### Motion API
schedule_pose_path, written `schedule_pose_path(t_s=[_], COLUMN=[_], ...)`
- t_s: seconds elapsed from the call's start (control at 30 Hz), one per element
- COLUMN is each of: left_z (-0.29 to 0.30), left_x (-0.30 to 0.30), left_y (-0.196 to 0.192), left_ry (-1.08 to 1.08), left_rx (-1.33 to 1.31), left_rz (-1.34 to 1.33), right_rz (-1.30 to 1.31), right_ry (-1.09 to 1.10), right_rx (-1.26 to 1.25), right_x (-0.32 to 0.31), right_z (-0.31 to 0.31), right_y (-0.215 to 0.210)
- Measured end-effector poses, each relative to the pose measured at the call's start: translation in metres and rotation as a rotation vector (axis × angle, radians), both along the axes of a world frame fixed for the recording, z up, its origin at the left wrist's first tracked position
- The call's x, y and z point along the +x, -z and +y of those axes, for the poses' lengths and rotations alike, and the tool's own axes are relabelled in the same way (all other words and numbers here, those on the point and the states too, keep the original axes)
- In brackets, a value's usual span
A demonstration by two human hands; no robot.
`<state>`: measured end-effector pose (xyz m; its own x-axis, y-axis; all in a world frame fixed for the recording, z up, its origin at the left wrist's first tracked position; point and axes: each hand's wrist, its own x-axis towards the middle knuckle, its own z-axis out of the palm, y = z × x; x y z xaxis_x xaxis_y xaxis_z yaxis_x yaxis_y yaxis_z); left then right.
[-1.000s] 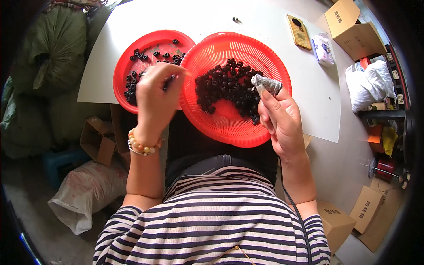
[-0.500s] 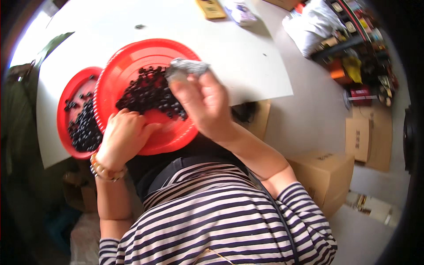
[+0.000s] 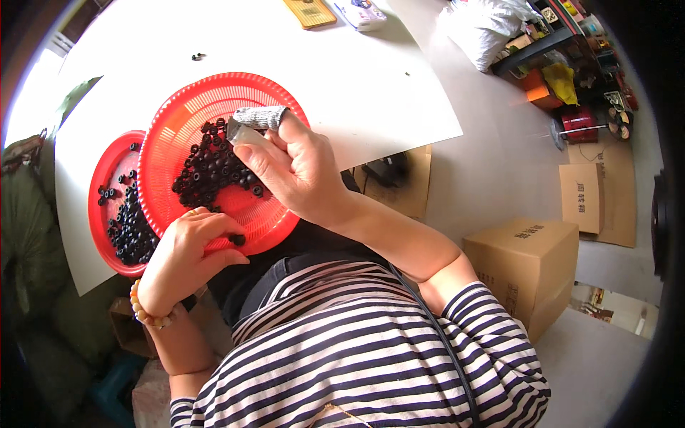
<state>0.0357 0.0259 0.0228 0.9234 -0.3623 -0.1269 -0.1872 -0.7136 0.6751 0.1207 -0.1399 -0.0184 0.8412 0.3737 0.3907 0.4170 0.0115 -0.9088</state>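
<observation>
My left hand (image 3: 187,250) is at the near rim of a round red plastic basket (image 3: 282,93). Thumb and fingers are closed round a small black rubber-like part (image 3: 237,240). Over the basket's right side, my right hand (image 3: 303,167) grips a small thin blade (image 3: 232,129) with a pale body between thumb and forefinger. A grey wrap (image 3: 260,116) covers that forefinger. Inside the basket lies a heap of small black ring-like parts (image 3: 214,167), several showing a hole. The blade is apart from the part in my left hand.
A second red basket (image 3: 96,203) with more black parts stands at the left, partly under the first. The white table (image 3: 371,107) bears a yellow tray (image 3: 310,11) and a white packet (image 3: 362,14) at the back. Cardboard boxes (image 3: 524,264) stand on the floor at right.
My left hand has drawn back from the heap with a black part in its fingers. My right hand, blurred before, has come left and slightly lower. The whole view has shifted a little.
</observation>
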Motion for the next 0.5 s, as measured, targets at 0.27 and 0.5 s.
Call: schedule_pose_path(t_s=[0.27, 0.5], left_z=[-0.003, 0.003], left_x=[-0.005, -0.018], left_y=[-0.001, 0.022], left_ry=[-0.260, -0.490], left_rx=[-0.478, -1.083], left_rz=[-0.103, -0.058], right_rz=[0.253, 0.650], right_ry=[-0.171, -0.493], right_rx=[0.124, 0.168], right_x=[-0.003, -0.015], right_z=[-0.002, -0.012], right_y=[-0.003, -0.030])
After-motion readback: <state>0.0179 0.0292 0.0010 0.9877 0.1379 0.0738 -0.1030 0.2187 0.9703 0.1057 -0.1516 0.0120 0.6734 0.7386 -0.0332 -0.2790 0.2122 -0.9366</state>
